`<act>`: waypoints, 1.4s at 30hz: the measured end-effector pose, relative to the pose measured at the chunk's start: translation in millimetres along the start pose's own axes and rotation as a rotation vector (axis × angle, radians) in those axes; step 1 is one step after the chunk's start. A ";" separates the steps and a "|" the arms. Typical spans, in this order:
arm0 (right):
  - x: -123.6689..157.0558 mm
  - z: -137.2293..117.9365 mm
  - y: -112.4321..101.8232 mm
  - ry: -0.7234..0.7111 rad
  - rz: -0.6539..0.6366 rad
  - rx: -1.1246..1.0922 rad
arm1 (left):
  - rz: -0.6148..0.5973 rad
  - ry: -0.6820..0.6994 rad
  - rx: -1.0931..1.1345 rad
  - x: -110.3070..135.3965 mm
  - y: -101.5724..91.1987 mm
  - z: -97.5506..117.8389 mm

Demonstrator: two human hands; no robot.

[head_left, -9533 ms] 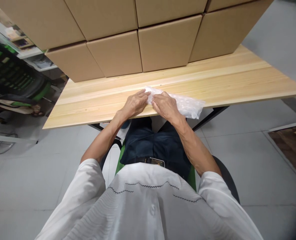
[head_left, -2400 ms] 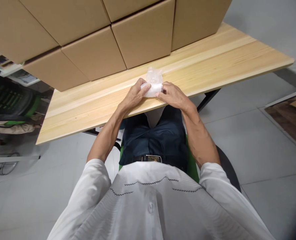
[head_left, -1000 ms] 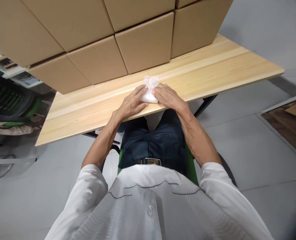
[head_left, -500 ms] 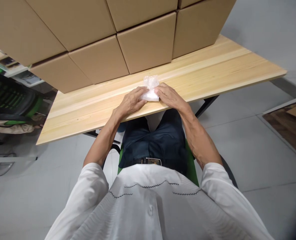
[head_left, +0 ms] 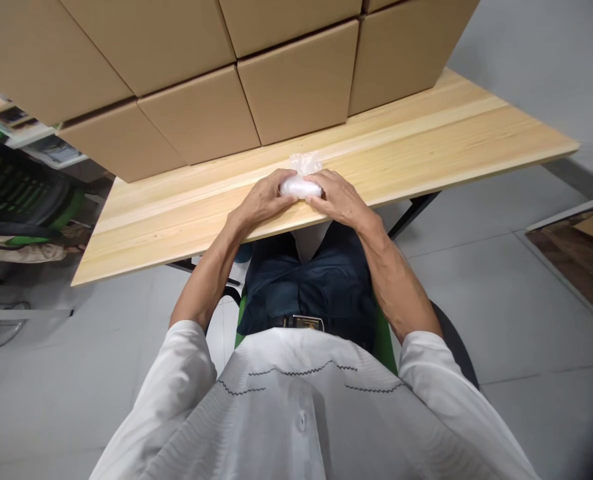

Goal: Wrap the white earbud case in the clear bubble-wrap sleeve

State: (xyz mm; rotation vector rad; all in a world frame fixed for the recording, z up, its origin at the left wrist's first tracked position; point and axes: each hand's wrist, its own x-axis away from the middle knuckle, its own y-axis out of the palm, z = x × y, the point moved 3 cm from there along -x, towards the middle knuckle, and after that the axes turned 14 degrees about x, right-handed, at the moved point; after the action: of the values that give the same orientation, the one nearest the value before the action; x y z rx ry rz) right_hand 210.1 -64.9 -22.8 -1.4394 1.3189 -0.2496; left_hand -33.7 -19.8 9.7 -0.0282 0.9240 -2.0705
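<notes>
Between my two hands, close to the table's near edge, is a small white bundle (head_left: pixel 300 187) that looks wrapped in clear plastic. Its crumpled translucent end (head_left: pixel 306 163) sticks out on the far side. My left hand (head_left: pixel 267 195) grips the left end, with thumb in front and fingers behind. The right end is held the same way by my right hand (head_left: pixel 337 195). What lies inside the wrapping cannot be made out.
Stacked brown cardboard boxes (head_left: pixel 299 80) stand along the far side of the wooden table (head_left: pixel 176 220). A blurred black and green chair (head_left: pixel 21 193) is at the left. A framed brown panel (head_left: pixel 586 247) lies off to the right.
Both my thumbs and fingers have closed round the ends of the bundle, which now looks rounder and more rolled. Earlier my hands lay flatter over it, and it had a flat front edge.
</notes>
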 end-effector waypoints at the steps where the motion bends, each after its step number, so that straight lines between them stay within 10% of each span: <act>1: -1.4 -0.1 -2.5 0.014 -0.007 -0.017 | 0.010 -0.014 0.028 -0.7 -0.3 -1.5; 34: -65.4 32.6 7.2 0.191 -0.071 -0.142 | 0.252 -0.322 0.053 -29.1 2.5 -29.6; 42: -71.8 31.9 9.1 0.185 -0.105 -0.174 | 0.295 -0.174 0.066 -36.1 4.5 -50.8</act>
State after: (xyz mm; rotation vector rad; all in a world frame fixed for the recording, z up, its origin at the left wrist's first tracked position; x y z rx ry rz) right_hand 203.2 12.2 -6.5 -1.6673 1.4439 -0.3517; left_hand -24.2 34.6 -19.4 -0.0345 0.7068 -1.7920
